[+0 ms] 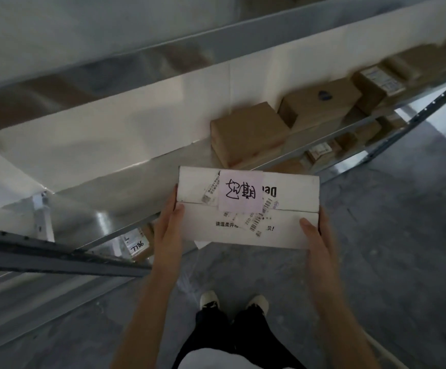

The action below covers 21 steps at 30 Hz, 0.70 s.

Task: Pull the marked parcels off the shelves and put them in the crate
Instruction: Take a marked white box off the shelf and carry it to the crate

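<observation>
1. Before the metal shelf [126, 179], clear of its edge, a white parcel [248, 225] with a handwritten pink label [240, 194] was held out.
2. Left hand [168, 222] and right hand [316, 235] clasped its side edges, thumbs on top.
3. It looked a stiff, light carton; gripping both ends seemed soundest.
4. No crate showed.

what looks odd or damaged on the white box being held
The white parcel, held by the left hand and right hand, carries torn, crooked barcode stickers. Its pink note reads upside down.
</observation>
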Each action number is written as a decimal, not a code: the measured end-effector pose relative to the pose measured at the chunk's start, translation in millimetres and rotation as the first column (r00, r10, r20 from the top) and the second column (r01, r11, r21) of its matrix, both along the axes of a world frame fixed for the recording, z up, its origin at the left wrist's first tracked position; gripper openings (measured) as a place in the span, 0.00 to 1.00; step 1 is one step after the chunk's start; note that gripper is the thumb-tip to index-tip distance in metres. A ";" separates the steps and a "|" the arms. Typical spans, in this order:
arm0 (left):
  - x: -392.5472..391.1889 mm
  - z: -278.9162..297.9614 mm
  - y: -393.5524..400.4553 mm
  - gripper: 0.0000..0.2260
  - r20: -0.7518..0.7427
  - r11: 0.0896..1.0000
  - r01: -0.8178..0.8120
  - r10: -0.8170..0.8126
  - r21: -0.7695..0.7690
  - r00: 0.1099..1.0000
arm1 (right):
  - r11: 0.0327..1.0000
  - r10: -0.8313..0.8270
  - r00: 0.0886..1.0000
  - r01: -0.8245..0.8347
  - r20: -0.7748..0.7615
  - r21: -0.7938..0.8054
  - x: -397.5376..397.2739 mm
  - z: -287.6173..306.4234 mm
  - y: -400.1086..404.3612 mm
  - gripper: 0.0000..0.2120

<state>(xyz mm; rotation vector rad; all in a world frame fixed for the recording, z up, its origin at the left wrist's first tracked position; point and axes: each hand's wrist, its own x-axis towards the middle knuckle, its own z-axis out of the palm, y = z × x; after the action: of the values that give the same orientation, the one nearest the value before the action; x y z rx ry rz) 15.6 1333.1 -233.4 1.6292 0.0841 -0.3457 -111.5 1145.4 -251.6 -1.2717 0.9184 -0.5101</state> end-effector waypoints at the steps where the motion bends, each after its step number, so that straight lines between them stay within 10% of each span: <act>1: -2.7 1.7 -8.4 0.18 0.007 0.999 0.029 -0.029 -0.015 1.000 | 1.000 -0.027 1.000 0.028 -0.005 0.012 -4.9 -1.2 -6.3 0.24; 21: -60.7 -5.9 -224.0 0.21 0.083 0.844 0.531 -0.537 0.077 0.840 | 0.878 -0.474 0.879 0.476 -0.045 0.055 -128.9 -4.2 -144.4 0.18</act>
<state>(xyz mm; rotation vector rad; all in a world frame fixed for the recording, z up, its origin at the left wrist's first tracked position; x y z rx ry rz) -45.1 1109.1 -239.3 1.6997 -0.4563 -0.6926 -240.4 1001.0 -255.7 -0.9905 1.2730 -0.8405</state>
